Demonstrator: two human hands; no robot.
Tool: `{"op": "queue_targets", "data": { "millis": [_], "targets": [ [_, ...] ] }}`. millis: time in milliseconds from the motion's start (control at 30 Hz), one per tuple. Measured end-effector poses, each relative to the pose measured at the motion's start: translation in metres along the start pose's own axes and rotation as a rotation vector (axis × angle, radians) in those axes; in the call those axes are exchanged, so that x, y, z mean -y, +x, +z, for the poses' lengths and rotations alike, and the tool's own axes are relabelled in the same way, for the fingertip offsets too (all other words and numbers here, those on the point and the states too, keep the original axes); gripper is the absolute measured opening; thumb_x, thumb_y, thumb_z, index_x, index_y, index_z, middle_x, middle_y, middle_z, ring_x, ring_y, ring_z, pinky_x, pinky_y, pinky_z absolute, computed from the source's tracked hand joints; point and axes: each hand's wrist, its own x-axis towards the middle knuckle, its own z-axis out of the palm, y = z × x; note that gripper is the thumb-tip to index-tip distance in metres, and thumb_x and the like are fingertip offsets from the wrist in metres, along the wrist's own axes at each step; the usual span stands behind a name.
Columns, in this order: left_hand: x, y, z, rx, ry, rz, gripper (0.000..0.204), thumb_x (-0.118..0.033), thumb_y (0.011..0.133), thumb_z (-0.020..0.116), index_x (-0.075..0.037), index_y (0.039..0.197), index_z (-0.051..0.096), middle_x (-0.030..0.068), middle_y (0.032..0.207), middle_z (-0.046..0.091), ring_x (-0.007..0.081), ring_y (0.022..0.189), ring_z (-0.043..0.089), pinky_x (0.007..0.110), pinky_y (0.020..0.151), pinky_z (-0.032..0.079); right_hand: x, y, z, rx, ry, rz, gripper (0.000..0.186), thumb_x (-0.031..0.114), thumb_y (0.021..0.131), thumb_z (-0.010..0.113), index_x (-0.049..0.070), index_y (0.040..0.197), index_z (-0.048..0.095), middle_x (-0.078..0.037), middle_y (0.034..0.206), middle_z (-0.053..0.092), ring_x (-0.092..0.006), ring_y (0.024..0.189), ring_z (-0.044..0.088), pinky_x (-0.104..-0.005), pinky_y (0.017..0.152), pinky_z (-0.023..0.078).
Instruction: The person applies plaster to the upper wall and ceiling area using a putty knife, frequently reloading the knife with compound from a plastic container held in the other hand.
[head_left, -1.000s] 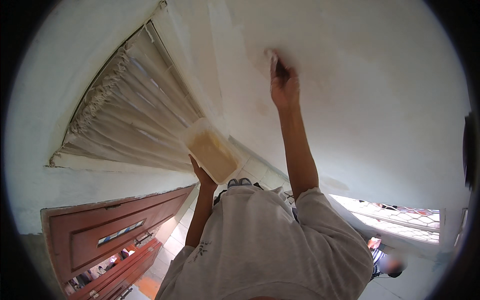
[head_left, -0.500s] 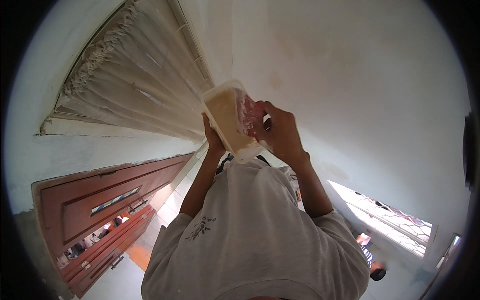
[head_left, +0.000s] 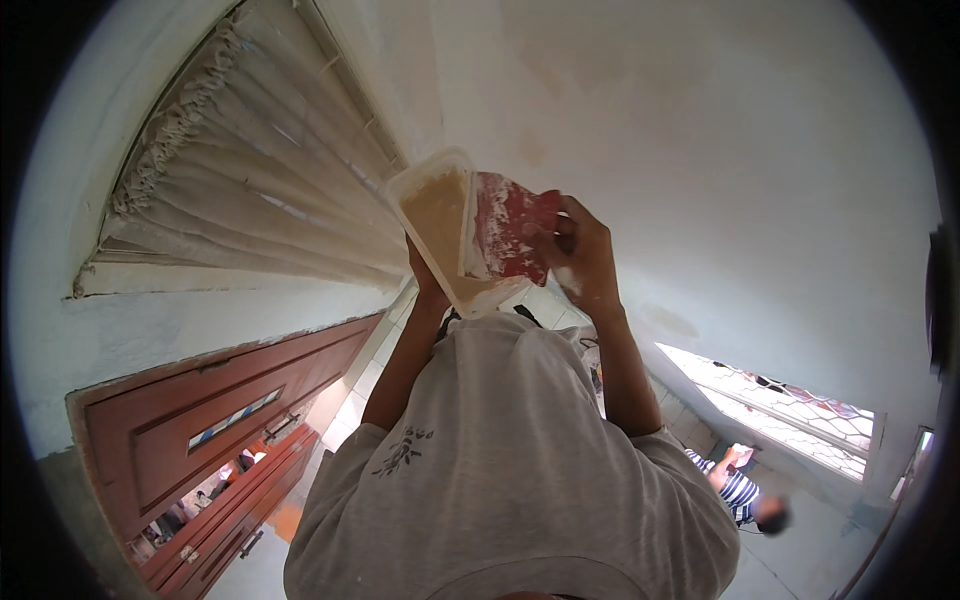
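My left hand (head_left: 428,278) supports a whitish plastic tub (head_left: 418,235) from its left side, fingers mostly hidden behind it. The tub is tilted, and a beige paste (head_left: 437,215) shows inside. In my right hand (head_left: 588,262) is a red putty spreader (head_left: 512,225), pinched at its right edge and smeared with white paste. The spreader's left edge lies over the tub's right part, covering some of the inside; I cannot tell whether it touches the paste.
Ahead and to the right rises a pale, patchy wall (head_left: 680,150). A gathered curtain (head_left: 270,185) covers a window at the left, above a red-brown door (head_left: 150,430). At the lower right are a grilled window opening (head_left: 790,410) and another person (head_left: 738,490) in stripes.
The red spreader has shifted right and turned flatter, showing more of its face. The tub has moved slightly left and up. The other person shows more fully.
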Motion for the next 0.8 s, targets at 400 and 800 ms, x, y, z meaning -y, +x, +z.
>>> {"op": "queue_targets", "data": {
  "millis": [400,800],
  "targets": [
    [0.008,-0.001,-0.013,0.143,-0.153,-0.075,0.06,-0.053,0.104,0.034,-0.014,0.149,0.041,0.007,0.141,0.054,0.0271,0.126,0.055,0.045,0.106,0.047,-0.093,0.038,0.005,0.068,1.44,0.096,0.023,0.012,0.098,0.059,0.001,0.118,0.059,-0.009,0.116,0.066,-0.0165,0.105,0.065,-0.028,0.089,0.057],
    [-0.01,-0.027,-0.03,0.089,-0.125,0.02,0.057,-0.052,0.105,0.033,-0.015,0.148,0.04,0.0063,0.137,0.055,0.0236,0.122,0.057,0.041,0.099,0.053,-0.038,0.165,-0.04,-0.408,1.536,-0.093,0.026,0.004,0.103,0.039,-0.016,0.115,0.049,-0.022,0.124,0.055,-0.0301,0.118,0.058,-0.0336,0.109,0.051]
  ]
}}
